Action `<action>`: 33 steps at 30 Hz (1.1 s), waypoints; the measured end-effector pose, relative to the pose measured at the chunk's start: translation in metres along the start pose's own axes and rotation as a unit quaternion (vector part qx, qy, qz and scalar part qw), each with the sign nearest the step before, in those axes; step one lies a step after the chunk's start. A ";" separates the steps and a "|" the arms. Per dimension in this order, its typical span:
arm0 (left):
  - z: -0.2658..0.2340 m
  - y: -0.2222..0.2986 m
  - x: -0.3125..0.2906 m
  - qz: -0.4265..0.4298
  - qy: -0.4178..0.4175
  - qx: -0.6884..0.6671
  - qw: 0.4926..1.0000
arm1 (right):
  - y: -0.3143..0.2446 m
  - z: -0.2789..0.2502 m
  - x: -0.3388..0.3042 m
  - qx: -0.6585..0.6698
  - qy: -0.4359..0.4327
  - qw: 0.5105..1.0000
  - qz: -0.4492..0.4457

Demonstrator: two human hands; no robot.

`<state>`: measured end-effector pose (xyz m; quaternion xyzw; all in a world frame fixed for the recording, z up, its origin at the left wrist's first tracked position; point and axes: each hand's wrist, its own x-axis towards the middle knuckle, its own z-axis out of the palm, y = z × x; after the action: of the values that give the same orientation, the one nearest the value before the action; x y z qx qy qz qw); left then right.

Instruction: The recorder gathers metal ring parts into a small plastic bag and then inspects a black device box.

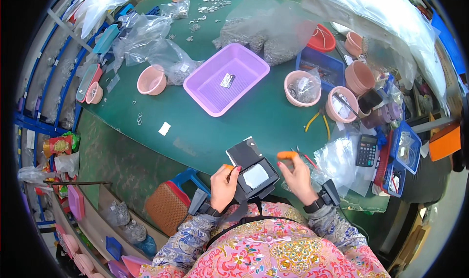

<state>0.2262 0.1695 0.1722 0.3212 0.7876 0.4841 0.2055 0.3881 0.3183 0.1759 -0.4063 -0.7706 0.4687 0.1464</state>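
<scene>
left grip (223, 184) pinches a black box (253, 171), right grip (295, 174) an orange piece (287, 155), over a cluttered green table (195, 131).

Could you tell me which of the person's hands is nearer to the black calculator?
Right. The right hand is just left of the calculator; the left hand is farther left, beyond the black device.

Small assembly workshop, green workbench (205, 131), bagged metal parts (266, 34), pink bowls (151, 80), yellow-handled pliers (317, 122), blue shelving (44, 82)
</scene>
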 end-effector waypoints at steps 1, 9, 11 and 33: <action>0.002 -0.001 -0.003 0.001 -0.003 -0.003 1.000 | -0.021 -0.007 0.002 0.051 0.027 0.998 0.004; 0.013 0.005 -0.014 -0.011 0.041 -0.033 0.999 | -0.041 -0.015 0.002 -0.203 -0.026 0.924 -0.324; 0.016 0.006 -0.017 -0.021 0.039 -0.036 0.998 | -0.043 -0.016 0.002 -0.244 -0.049 0.920 -0.303; 0.036 0.042 0.033 -0.019 -0.048 -0.097 0.994 | -0.036 -0.042 0.014 -0.157 -0.143 0.960 -0.184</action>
<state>0.2388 0.2292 0.1932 0.3074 0.7319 0.5386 0.2826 0.3873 0.3466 0.2257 -0.2045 -0.9086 0.3604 0.0529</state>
